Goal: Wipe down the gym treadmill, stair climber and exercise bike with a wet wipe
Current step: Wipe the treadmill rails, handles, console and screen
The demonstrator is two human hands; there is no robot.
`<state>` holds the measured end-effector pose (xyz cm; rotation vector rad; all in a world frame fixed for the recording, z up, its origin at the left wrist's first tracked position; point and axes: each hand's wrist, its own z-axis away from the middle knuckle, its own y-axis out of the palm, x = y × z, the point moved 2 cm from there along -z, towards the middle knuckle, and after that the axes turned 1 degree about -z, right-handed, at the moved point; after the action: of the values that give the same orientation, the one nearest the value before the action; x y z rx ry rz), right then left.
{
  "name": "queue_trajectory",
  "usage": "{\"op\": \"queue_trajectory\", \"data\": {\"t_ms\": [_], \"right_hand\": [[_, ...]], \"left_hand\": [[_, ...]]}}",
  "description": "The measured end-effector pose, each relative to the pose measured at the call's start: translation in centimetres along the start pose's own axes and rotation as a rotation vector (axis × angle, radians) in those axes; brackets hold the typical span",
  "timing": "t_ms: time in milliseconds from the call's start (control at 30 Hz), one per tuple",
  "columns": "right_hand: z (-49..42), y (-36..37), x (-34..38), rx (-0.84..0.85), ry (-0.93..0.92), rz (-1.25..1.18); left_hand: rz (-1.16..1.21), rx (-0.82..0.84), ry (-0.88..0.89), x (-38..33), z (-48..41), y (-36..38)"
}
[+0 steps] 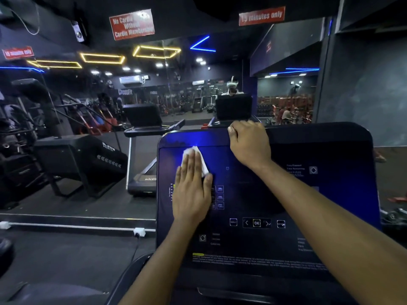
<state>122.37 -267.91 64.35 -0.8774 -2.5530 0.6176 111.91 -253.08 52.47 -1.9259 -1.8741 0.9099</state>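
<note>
A large dark console panel [319, 205] of a cardio machine fills the lower right of the head view, with an OK button row near its middle. My left hand [191, 190] lies flat with straight fingers on the panel's upper left, pressing a white wet wipe [198, 154] against the surface; the wipe sticks out past my fingertips. My right hand [250, 142] grips the console's top edge, fingers curled over it.
A wall mirror ahead reflects the gym and a person wearing a headset. A treadmill [145, 133] stands to the left beyond the console, and a black stair climber [72, 157] further left. A white power socket with a cable [139, 231] sits on the floor.
</note>
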Motion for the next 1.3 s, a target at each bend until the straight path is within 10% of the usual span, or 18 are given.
{"op": "queue_trajectory", "data": {"t_ms": [133, 333, 533, 767, 933, 1167, 1300], "right_hand": [[0.0, 0.0, 0.1, 0.0, 0.0, 0.009], [0.1, 0.1, 0.0, -0.019, -0.012, 0.012], [0.1, 0.3, 0.1, -0.046, 0.003, 0.013], [-0.1, 0.3, -0.2, -0.003, -0.032, 0.022], [-0.1, 0.3, -0.3, -0.001, -0.024, 0.032], [-0.1, 0.4, -0.3, -0.012, -0.028, 0.047], [-0.1, 0.3, -0.3, -0.006, -0.027, 0.035]], "left_hand": [[0.07, -0.035, -0.121, -2.2, 1.3, 1.1], [-0.03, 0.087, 0.225, 0.2, 4.2, 1.0], [0.017, -0.116, -0.253, 0.2, -1.2, -0.6], [-0.053, 0.041, 0.218, 1.5, 1.4, 0.3], [0.05, -0.142, -0.29, 0.9, -2.0, -0.8], [-0.063, 0.05, 0.32, 0.4, 0.3, 0.4], [-0.01, -0.104, -0.204, 5.8, -5.3, -3.2]]}}
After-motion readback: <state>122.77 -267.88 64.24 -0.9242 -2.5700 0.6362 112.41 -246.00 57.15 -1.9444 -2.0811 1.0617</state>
